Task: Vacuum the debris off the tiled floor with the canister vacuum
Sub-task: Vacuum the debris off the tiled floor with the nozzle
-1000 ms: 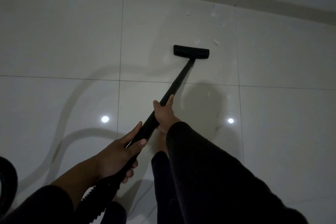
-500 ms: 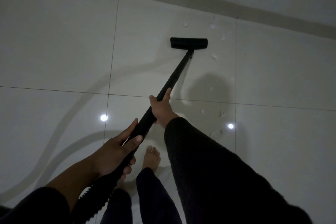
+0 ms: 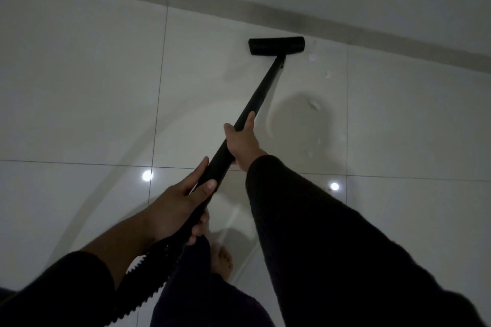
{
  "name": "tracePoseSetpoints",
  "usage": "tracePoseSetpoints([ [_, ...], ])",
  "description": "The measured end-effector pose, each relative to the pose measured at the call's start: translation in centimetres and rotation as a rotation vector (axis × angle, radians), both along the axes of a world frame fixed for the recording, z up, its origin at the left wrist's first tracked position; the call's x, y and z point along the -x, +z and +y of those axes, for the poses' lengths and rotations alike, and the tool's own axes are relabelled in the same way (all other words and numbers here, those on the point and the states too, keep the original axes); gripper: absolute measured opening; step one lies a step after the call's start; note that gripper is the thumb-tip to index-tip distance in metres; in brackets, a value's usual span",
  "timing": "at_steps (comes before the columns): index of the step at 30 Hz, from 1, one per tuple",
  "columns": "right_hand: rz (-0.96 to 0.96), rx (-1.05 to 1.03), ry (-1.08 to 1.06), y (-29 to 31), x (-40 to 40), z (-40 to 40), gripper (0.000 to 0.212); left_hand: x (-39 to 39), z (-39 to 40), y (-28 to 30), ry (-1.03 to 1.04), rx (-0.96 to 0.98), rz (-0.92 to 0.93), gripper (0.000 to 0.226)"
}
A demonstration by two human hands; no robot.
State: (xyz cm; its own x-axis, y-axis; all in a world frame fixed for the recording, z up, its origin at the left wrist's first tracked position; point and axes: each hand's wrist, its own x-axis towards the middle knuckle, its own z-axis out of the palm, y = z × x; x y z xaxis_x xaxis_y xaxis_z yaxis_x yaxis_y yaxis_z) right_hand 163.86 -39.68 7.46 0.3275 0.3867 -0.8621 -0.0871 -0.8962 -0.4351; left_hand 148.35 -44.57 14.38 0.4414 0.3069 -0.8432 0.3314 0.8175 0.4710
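A black vacuum wand (image 3: 261, 93) runs from my hands up to a flat black floor nozzle (image 3: 276, 45) resting on the glossy pale tiled floor (image 3: 79, 74) close to the far skirting. My right hand (image 3: 243, 142) grips the wand partway up. My left hand (image 3: 178, 207) grips its lower end where the ribbed black hose (image 3: 148, 271) begins. Small white scraps of debris (image 3: 314, 105) lie right of the wand, with more scraps (image 3: 312, 57) beside the nozzle and fainter ones further down. The canister is out of sight.
A grey skirting strip (image 3: 372, 34) and the wall run along the far side just beyond the nozzle. My bare foot (image 3: 221, 261) and dark trouser legs stand below the hands. Ceiling lights reflect as bright spots (image 3: 147, 175) on the tiles.
The nozzle has been pushed forward over the scraps toward the skirting. My hands followed it, and my view has shifted forward with a step.
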Motion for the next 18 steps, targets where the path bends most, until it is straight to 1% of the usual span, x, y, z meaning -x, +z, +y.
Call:
tracePoseSetpoints([
  [4, -0.042, 0.005, -0.006, 0.4, -1.7, 2.4, 0.078, -1.7, 2.4, 0.0, 0.005, 0.021, -0.037, 0.062],
  [10, -0.067, 0.037, 0.006, 0.6, -3.8, 2.6, 0.076, -3.8, 3.2, 0.8, -0.03, 0.029, -0.037, 0.062],
  [14, -0.08, 0.049, -0.003, 0.9, -6.5, 2.5, 0.076, -6.1, 3.4, 1.0, -0.042, 0.021, -0.061, 0.07],
  [18, -0.075, 0.064, -0.009, 1.3, -9.7, 1.7, 0.077, -9.0, 2.8, 1.1, -0.056, 0.04, -0.068, 0.064],
])
